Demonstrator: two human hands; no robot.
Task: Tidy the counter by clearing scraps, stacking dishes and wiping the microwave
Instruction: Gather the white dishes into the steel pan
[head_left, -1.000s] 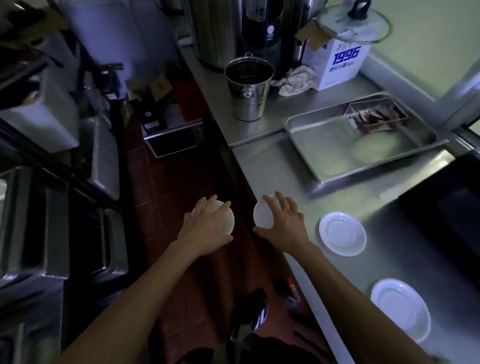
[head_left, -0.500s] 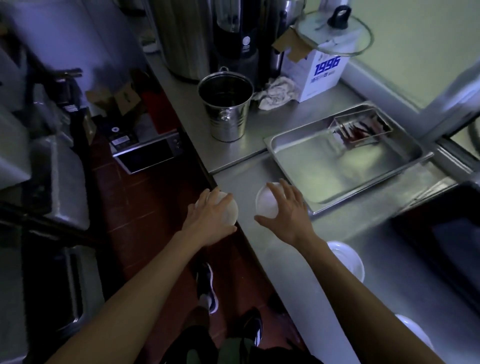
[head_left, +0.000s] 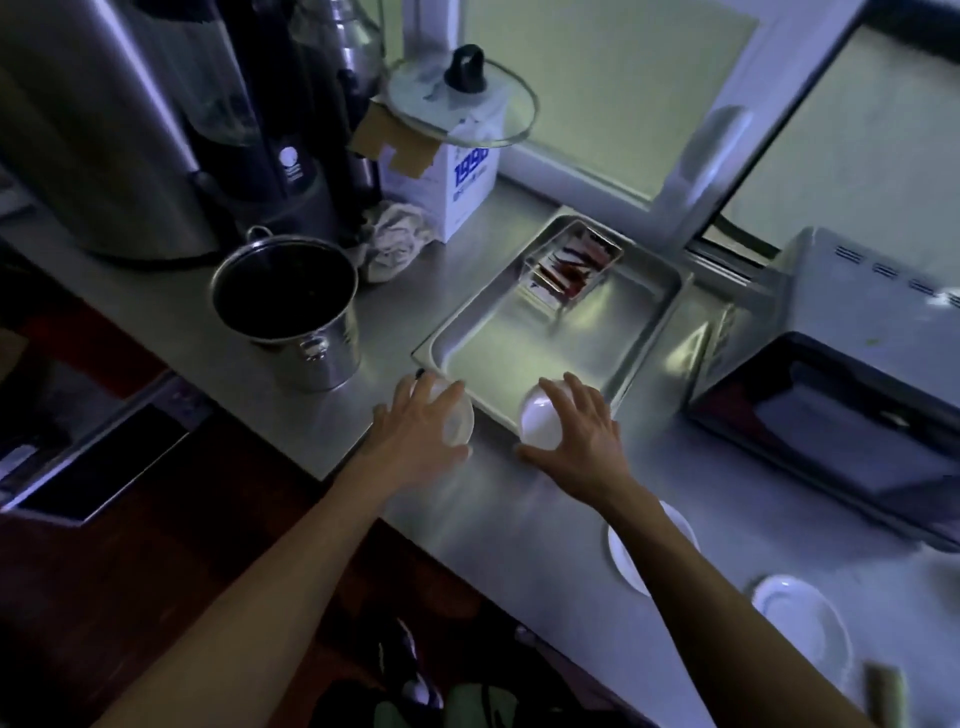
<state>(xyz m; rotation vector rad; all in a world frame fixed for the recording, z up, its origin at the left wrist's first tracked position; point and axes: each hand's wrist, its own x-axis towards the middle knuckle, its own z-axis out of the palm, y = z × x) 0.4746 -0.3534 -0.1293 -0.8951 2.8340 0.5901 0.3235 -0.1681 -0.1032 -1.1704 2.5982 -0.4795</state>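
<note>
Head view: left hand (head_left: 415, 434) and right hand (head_left: 576, 436) fingers each curl over a white bowl (head_left: 535, 423).

Bucket (head_left: 291, 306) left of tray (head_left: 644, 332), microwave (head_left: 841, 410) right.

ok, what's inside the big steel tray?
The steel tray holds a small clear container of reddish and pale sticks or packets in its far corner. The rest of the floor is bare; the near rim is partly hidden by the right hand.
</note>
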